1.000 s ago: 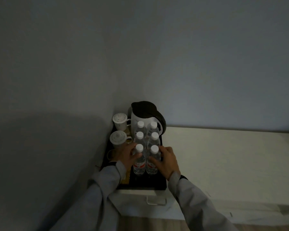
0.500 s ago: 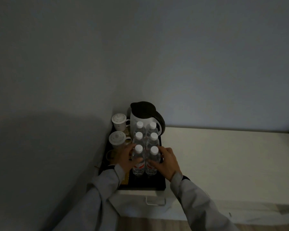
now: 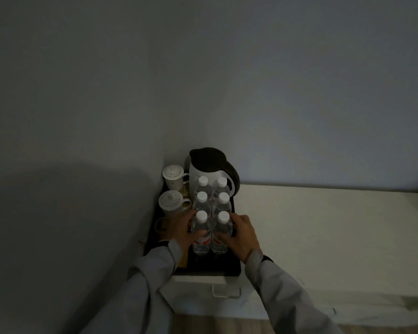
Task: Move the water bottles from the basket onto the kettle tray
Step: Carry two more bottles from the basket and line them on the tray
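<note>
Several clear water bottles with white caps stand upright in two rows on the black kettle tray (image 3: 215, 268), in front of the white kettle (image 3: 209, 171) with its dark lid. My left hand (image 3: 182, 231) wraps the front left bottle (image 3: 201, 233). My right hand (image 3: 243, 235) wraps the front right bottle (image 3: 221, 233). Both front bottles rest on the tray, side by side and touching. The basket is not in view.
Two white lidded cups (image 3: 173, 175) stand on the tray's left side against the wall corner. The tray sits on a white counter (image 3: 323, 232) that extends to the right. A drawer handle (image 3: 226, 291) sits below the tray's front edge.
Both hands have closed in a little tighter around the two front bottles. The bottles stay in place on the tray.
</note>
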